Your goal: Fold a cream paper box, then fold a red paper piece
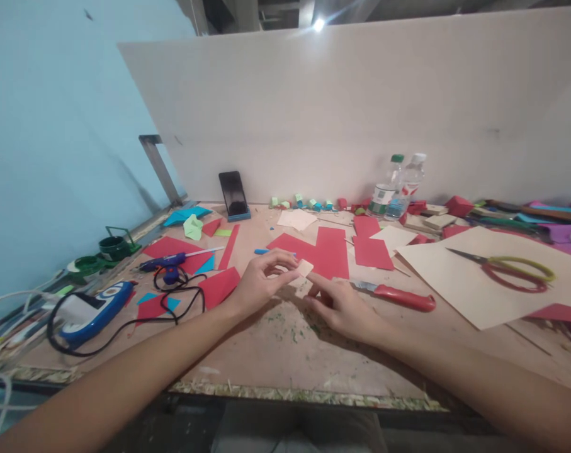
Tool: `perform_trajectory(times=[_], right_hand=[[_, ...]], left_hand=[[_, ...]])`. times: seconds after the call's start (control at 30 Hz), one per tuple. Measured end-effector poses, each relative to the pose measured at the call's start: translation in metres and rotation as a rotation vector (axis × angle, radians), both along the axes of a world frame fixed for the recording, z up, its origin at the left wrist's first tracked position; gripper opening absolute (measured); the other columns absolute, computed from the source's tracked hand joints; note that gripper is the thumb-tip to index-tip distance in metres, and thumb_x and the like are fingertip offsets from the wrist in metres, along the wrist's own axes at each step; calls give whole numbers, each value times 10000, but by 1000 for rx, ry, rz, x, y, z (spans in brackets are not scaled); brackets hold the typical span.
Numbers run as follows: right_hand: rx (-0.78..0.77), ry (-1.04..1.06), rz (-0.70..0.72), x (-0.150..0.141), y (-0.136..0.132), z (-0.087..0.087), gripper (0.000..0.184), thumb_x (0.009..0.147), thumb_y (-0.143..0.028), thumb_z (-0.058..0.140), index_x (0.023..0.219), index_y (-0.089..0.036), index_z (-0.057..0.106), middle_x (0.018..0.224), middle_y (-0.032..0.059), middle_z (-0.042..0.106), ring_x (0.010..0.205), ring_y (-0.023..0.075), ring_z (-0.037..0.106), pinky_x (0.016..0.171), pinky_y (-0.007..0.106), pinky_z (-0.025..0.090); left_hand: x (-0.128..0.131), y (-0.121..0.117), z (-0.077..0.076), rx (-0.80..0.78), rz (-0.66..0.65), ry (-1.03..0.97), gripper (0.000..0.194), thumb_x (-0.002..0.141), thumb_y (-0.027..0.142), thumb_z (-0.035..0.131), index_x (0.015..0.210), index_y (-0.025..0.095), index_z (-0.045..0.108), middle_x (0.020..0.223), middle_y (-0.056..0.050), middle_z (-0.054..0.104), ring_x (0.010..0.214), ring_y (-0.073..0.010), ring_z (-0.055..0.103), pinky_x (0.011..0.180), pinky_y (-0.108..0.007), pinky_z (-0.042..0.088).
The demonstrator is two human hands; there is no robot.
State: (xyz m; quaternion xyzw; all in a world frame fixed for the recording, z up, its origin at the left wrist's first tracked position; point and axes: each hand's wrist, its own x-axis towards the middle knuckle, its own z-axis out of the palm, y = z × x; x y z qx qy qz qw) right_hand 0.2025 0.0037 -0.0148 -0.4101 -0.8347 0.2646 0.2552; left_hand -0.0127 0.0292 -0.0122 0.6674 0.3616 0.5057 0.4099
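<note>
Paper work looks partway along: small folded green, blue and red paper shapes (298, 199) line the far side of the wooden counter (261, 358), while a large cream paper sheet (436, 283) at right and flat red paper pieces (333, 251) lie unfolded. Centrally, the left hand (259, 280) has its grip closed on 1 small cream paper piece (305, 268); the right hand (349, 311) is beside it, its grip unclear.

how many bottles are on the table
2. Both stand at the back of the table, near the pale board: a green-capped bottle and, just right of it, a white-capped bottle.
</note>
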Motion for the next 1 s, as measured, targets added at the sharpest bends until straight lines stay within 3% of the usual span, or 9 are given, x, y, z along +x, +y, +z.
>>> perform_trajectory(times=[0.1, 0.2, 0.33, 0.47, 0.6, 0.8, 1.0], right_hand=[[-42, 33, 4, 1, 0, -2, 336, 967, -220, 572, 1281, -234, 688, 800, 3, 771, 608, 151, 643, 619, 245, 437], [-32, 53, 3, 2, 0, -3, 255, 962, -235, 601, 1185, -232, 726, 729, -14, 732, 588, 139, 610, 606, 231, 424], [-16, 75, -19, 3, 3, -5, 265, 944, -235, 646, 1191, -222, 742, 780, -7, 738, 619, 128, 599, 633, 220, 428], [-24, 88, 3, 3, 4, -5, 175, 969, -275, 639, 1061, -224, 779, 792, -8, 739, 673, 131, 620, 660, 214, 423], [-39, 131, 18, 4, 2, -6, 219, 1005, -323, 601, 952, -207, 779, 771, -10, 713, 669, 127, 587, 651, 214, 406], [-66, 179, 17, 4, 3, -7, 230, 1007, -298, 600, 944, -200, 798, 806, -9, 738, 709, 135, 620, 672, 216, 436], [-169, 263, 51, 5, 6, -11, 201, 986, -310, 656, 1040, -232, 834, 1008, 7, 812, 898, 175, 727, 807, 228, 502]], left_hand=[[0, 1, -3, -106, -19, -10, 234, 775, 342, 816, 900, 159, 737, 1036, -107, 770, 926, -230, 731, 783, -324, 599], [1, 0, -7, -236, -52, 2, 318, 774, 376, 835, 983, 160, 729, 856, -61, 763, 770, -209, 733, 693, -303, 587], [2, 1, -10, -334, -104, -7, 486, 766, 426, 857, 1168, 193, 716, 944, -35, 750, 826, -221, 756, 718, -314, 604], [2, 1, -12, -295, -208, 109, 361, 850, 505, 785, 1044, 201, 791, 1062, -78, 788, 942, -250, 752, 860, -367, 614], [0, 1, -12, -242, -119, 223, 355, 830, 528, 783, 1005, 220, 820, 1039, -85, 821, 1009, -296, 747, 935, -416, 598], [-1, 3, -11, -267, -110, 216, 320, 774, 519, 801, 944, 250, 830, 998, -74, 836, 912, -301, 773, 791, -395, 647], [-4, 5, -14, -283, -125, 245, 357, 732, 548, 831, 938, 257, 835, 877, -65, 828, 824, -297, 778, 697, -356, 654]])
